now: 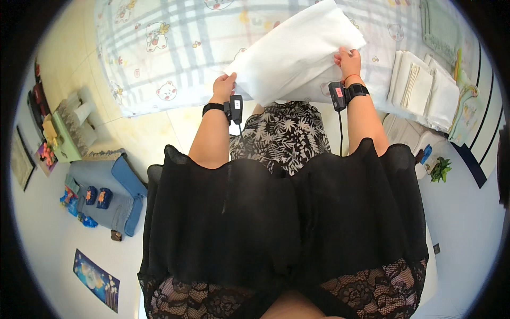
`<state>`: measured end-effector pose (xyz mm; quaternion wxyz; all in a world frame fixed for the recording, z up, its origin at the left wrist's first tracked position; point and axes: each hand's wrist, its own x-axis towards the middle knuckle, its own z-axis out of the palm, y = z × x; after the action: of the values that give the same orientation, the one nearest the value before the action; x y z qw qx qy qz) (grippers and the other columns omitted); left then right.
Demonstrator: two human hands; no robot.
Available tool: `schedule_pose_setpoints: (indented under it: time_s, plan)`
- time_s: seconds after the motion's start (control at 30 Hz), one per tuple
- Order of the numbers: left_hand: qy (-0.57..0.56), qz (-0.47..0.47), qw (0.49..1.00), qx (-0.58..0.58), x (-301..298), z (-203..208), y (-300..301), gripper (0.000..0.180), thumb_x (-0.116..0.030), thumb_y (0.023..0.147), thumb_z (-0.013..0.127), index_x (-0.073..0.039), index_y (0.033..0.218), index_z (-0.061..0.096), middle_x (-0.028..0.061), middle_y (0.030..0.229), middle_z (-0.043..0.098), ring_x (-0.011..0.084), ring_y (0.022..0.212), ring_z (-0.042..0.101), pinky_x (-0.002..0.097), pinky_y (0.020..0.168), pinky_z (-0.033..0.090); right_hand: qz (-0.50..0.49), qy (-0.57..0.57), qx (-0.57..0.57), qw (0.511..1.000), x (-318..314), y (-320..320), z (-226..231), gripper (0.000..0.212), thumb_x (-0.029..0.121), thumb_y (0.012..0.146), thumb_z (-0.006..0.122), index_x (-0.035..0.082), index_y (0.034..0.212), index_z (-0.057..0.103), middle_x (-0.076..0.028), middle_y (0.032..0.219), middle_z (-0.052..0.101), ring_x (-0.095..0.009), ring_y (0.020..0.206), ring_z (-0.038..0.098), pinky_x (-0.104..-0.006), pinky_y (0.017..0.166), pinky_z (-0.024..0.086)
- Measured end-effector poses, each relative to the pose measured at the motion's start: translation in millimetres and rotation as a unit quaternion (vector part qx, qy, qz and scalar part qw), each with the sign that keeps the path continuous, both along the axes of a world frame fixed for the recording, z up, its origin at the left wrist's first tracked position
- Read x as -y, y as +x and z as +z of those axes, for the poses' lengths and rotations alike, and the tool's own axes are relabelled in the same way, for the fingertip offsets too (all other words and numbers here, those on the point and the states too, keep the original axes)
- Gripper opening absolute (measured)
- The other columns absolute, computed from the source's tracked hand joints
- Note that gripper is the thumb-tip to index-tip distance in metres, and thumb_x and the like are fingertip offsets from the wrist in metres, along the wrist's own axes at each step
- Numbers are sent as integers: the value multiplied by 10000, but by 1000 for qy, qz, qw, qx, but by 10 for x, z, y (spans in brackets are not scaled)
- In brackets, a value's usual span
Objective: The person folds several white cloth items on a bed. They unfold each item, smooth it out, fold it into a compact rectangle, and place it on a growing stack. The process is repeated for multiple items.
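left hand [224, 86] and right hand [348, 63] each pinch the white cloth [295, 53], grip closed; it spans between them over the near edge of the bed [183, 69], long axis slanting away rightward.

home bedroom, cartoon-print bedspread [183, 66], blue sofa [120, 198], green plant [440, 170], wall poster [95, 279]

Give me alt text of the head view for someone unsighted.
The left hand and right hand hold a white cloth over a patterned bedspread. Folded white cloths lie to the right; a blue sofa stands at left.
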<state>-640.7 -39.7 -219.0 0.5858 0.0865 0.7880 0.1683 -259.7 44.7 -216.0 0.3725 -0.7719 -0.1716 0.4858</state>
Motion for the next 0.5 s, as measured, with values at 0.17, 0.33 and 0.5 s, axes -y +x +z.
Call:
schedule_pose_setpoints:
  time_s: [0.17, 0.33, 0.5]
  plan:
    - [-5, 34, 999, 26, 153, -215, 18, 416, -315, 747, 757, 24, 933, 603, 49, 755, 597, 132, 596, 523, 266, 468, 400, 0, -85, 160, 983, 211, 126, -510, 499, 192, 814, 669, -73, 1153, 416, -98, 726, 578, -158, 559, 553, -268, 483, 480]
    - [-55, -44, 996, 54, 149, -26, 220, 446, -366, 738, 757, -20, 970, 599, 46, 766, 575, 119, 593, 492, 268, 478, 385, 85, -122, 38, 988, 776, -83, -798, 420, 208, 806, 675, -64, 1059, 480, -84, 714, 564, -154, 541, 531, -276, 445, 427]
    - [82, 58, 962, 253, 75, 354, 307, 369, -186, 843, 643, -27, 1143, 499, 95, 1019, 603, 209, 909, 583, 355, 760, 489, 35, -113, -31, 993, 964, -763, -105, 368, 217, 836, 634, -19, 1090, 514, -104, 829, 605, -173, 646, 577, -292, 547, 472]
